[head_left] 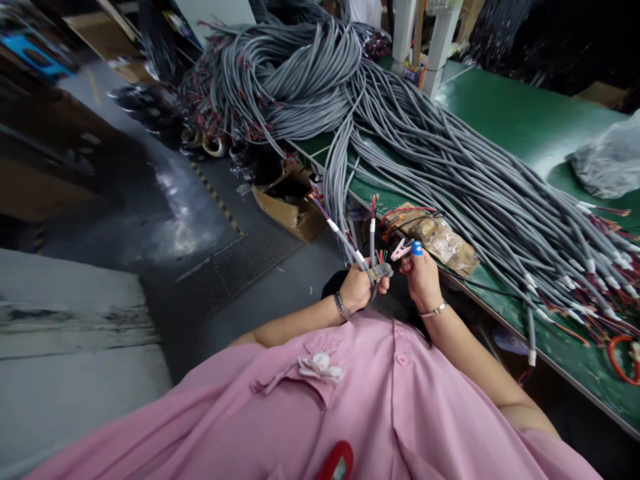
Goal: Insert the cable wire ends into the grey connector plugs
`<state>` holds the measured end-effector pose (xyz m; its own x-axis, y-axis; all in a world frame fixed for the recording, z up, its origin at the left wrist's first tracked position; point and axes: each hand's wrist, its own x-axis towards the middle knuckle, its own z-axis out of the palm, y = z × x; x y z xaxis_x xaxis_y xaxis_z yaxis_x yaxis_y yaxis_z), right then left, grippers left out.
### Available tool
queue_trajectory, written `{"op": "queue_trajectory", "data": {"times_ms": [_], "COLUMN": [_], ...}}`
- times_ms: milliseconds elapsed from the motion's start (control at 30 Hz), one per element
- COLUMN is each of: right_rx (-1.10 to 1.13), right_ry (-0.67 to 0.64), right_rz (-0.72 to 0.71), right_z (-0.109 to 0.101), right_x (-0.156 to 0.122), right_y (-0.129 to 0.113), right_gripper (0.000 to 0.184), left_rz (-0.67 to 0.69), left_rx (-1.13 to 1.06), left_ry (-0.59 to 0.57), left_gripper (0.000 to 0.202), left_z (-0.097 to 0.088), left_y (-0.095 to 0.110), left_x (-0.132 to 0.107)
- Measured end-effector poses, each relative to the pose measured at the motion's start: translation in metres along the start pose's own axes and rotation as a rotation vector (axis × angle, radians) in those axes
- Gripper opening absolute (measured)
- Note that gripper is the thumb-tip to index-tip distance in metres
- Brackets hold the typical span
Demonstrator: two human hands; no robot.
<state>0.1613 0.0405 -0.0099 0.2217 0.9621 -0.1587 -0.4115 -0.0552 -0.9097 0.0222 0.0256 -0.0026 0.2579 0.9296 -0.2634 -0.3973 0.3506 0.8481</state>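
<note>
My left hand (354, 288) is closed around several grey cables (342, 235), its thumb in a grey cover. The cables point up and away from me, with white bands near their ends and thin coloured wires (374, 203) fanning out. Just to the right, my right hand (423, 283) is closed, a blue cover (417, 248) on its thumb. A pink clip (400, 251) sticks out at its fingertips on the left side; the fingers hide its other end. The two hands are a small gap apart, in front of the table edge.
A large bundle of grey cables (430, 143) lies across the green table (505, 100). A tape-wrapped block (440, 240) with red and black wires sits at the table edge. An open cardboard box (287, 207) is on the floor. Red-orange handles (620, 360) lie at right.
</note>
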Motion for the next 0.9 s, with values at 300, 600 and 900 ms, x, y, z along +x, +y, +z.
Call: {"op": "queue_trajectory", "data": {"times_ms": [300,600,900], "right_rx": [0.145,0.210,0.224], "right_ry": [-0.082,-0.036,-0.006], "right_rz": [0.251,0.223,0.327], "right_z": [0.006,0.009,-0.004], "right_x": [0.006,0.006,-0.003], "right_y": [-0.004,-0.001,0.005], "right_gripper": [0.045,0.043,0.046], "left_rz": [-0.031,-0.029,-0.041], "left_rx": [0.030,0.049,0.070], "left_ry": [-0.016,-0.075,-0.031], "left_gripper": [0.038,0.036,0.038], "left_z": [0.006,0.001,-0.004], "left_y": [0.004,-0.005,-0.002], "left_x": [-0.002,0.001,-0.009]}}
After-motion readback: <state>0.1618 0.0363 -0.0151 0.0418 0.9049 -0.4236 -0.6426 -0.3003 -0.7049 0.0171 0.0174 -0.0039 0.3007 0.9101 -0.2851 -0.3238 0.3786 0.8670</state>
